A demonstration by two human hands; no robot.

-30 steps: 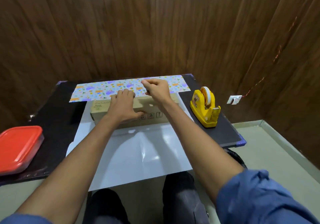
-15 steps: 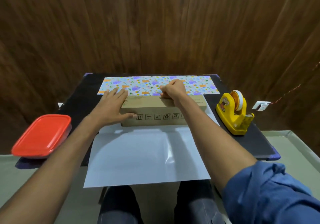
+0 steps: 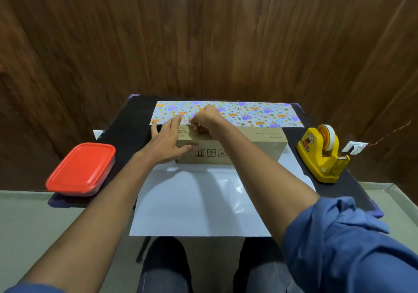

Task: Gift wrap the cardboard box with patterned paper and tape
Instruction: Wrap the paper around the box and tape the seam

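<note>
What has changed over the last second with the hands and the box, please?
The left hand slid from the top of the box to its left end, fingers straight. The right hand stayed curled at the box's far top edge, by the paper. Box, tape dispenser and red container kept their places.

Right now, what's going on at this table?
A person is gift wrapping a cardboard box that sits on the white underside of the patterned paper. The left hand lies flat on the box's left end, steadying it. The right hand is curled at the box's far top edge, apparently pinching the paper there. The yellow tape dispenser stands untouched at the right; a red-lidded container sits left.
</note>
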